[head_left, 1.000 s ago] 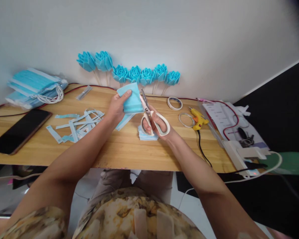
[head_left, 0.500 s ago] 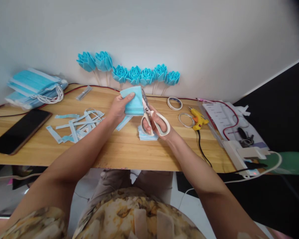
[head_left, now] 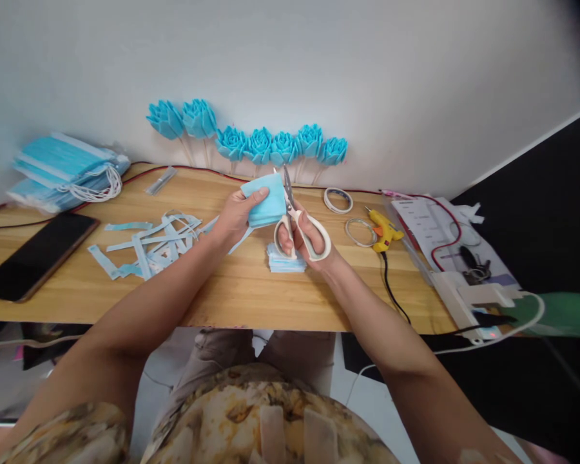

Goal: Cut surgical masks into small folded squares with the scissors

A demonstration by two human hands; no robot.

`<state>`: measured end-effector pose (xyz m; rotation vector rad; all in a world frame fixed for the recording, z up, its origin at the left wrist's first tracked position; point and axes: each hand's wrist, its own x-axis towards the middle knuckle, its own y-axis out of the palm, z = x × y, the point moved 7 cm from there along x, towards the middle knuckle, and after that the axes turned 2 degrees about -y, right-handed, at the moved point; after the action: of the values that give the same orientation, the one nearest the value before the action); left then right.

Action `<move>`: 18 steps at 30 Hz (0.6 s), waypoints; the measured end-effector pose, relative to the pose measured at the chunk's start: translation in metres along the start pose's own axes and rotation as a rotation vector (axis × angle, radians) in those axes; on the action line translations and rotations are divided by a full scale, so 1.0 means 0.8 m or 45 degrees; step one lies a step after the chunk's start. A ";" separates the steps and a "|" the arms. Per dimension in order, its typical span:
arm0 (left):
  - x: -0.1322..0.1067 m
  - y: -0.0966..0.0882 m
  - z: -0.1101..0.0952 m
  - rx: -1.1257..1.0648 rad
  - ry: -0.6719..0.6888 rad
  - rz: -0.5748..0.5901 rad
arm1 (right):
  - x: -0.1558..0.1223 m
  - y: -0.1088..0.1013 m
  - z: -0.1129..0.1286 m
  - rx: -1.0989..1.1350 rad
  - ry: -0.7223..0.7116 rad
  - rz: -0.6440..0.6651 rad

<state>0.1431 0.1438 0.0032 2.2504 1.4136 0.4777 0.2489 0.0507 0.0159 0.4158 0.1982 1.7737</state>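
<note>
Between the thumb and fingers of my left hand is a folded blue face mask piece, held up above the table. My right hand grips white-handled scissors, with fingers through both loops. The scissor blades point away from me and stand parted at the right edge of the mask piece. Below the scissors lies a small stack of cut light-blue squares, partly covered by the right hand. Left of my left hand, cut mask strips are spread in a loose pile.
Blue flowers on sticks lean along the wall. Face masks and a phone lie on the left. On the right are a tape roll, a wire coil, a yellow glue gun and a power strip.
The mask piece and left hand have shifted slightly right and down. The scissor blades have parted wider at the piece's right edge.
</note>
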 end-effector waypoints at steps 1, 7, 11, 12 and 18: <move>0.000 0.000 0.000 0.006 0.002 0.001 | 0.000 0.000 0.000 -0.005 -0.006 -0.012; 0.000 0.000 -0.001 0.026 0.013 0.004 | -0.003 0.001 0.006 -0.026 -0.030 -0.074; -0.001 0.000 -0.003 0.020 0.016 0.000 | -0.005 0.002 0.009 -0.038 -0.032 -0.101; -0.001 0.000 -0.003 0.018 0.014 0.002 | -0.005 0.003 0.010 -0.039 -0.036 -0.108; 0.000 0.000 -0.002 0.040 0.001 0.006 | -0.005 0.005 0.013 -0.010 -0.086 -0.078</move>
<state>0.1420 0.1446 0.0047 2.2790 1.4259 0.4615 0.2503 0.0449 0.0260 0.4592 0.1545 1.6975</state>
